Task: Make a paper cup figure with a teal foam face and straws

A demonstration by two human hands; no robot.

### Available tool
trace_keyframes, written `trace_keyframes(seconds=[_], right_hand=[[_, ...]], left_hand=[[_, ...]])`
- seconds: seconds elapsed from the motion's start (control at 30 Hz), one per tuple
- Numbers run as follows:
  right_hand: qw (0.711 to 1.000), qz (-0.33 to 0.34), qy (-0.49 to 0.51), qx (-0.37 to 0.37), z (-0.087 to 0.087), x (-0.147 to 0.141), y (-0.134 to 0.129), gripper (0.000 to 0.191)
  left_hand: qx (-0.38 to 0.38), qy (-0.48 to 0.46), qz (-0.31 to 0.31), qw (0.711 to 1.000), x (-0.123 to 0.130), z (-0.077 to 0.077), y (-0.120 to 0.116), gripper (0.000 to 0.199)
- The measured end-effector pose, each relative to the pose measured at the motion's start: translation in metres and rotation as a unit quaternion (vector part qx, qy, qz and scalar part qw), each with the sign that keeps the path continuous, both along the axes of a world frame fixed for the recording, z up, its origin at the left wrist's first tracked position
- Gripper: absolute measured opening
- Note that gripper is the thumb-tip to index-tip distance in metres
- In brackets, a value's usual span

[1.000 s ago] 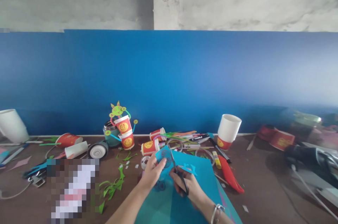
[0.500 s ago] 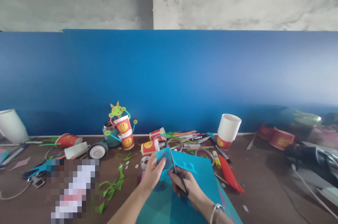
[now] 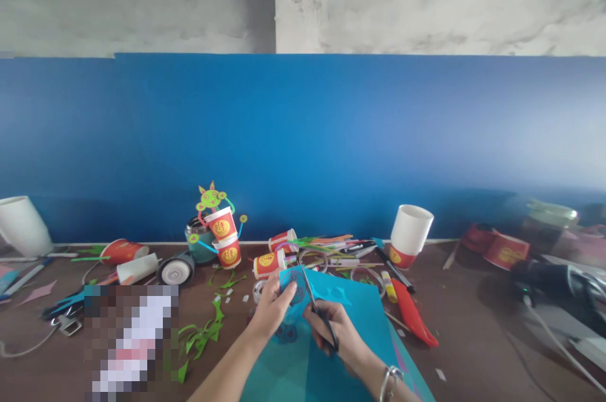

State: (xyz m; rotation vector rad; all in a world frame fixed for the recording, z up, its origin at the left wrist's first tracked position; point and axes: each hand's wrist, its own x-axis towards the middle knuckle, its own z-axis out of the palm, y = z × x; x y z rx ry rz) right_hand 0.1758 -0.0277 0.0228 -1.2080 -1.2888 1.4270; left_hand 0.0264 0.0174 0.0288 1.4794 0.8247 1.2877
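Between the thumb and fingers of my left hand [image 3: 273,306] is a small piece of blue paper [image 3: 294,282] with a round drawing on it. My right hand [image 3: 334,329] grips black-handled scissors [image 3: 322,321], their blades pointing up and away along the right edge of that piece. Below both hands lies a large sheet of blue paper [image 3: 362,307], with a cut blue scrap [image 3: 335,293] on it. Some small round drawn pieces [image 3: 286,332] rest on the sheet just under my left hand.
A figure made of red paper cups [image 3: 222,225] stands by a dark green jar [image 3: 201,244]. Green paper scraps [image 3: 203,336] litter the left side. Stacked white cups [image 3: 411,228], a glue stick [image 3: 389,287] and a red pouch-like object [image 3: 413,312] are to the right.
The blue piece has turned slightly in my left hand, and the scissor blades have shifted a little to the left. More of the round pieces below now shows.
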Motion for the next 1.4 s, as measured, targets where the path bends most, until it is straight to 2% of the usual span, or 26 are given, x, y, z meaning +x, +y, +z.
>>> trace_keyframes(seconds=[0.1,0.2,0.33,0.67,1.0,1.13,1.4], right_hand=[[1.0,-0.007,0.002,0.001,0.0,-0.001,0.0,0.033],[1.0,-0.001,0.012,0.007,0.0,-0.001,-0.001,0.033],[1.0,0.016,0.018,-0.001,-0.002,-0.001,-0.001,0.033],[1.0,0.02,0.013,0.013,-0.009,0.001,0.002,0.036],[1.0,0.014,0.007,0.008,-0.007,0.001,0.003,0.034],[1.0,0.015,0.014,0.006,-0.008,0.001,0.003,0.036],[1.0,0.004,0.016,0.022,-0.01,0.001,0.003,0.037]], left_hand=[[-0.03,-0.028,-0.004,0.999,0.003,-0.002,-0.002,0.037],[-0.063,-0.044,0.019,0.997,0.009,-0.008,-0.005,0.037],[-0.04,-0.014,0.048,0.998,0.012,-0.012,-0.007,0.034],[-0.046,-0.019,-0.01,0.999,0.007,-0.009,-0.003,0.031],[-0.047,-0.016,-0.005,0.999,0.005,-0.005,-0.002,0.022],[-0.039,-0.015,0.003,0.999,0.009,-0.004,-0.005,0.026],[-0.051,-0.038,-0.038,0.997,0.01,0.0,-0.008,0.023]])
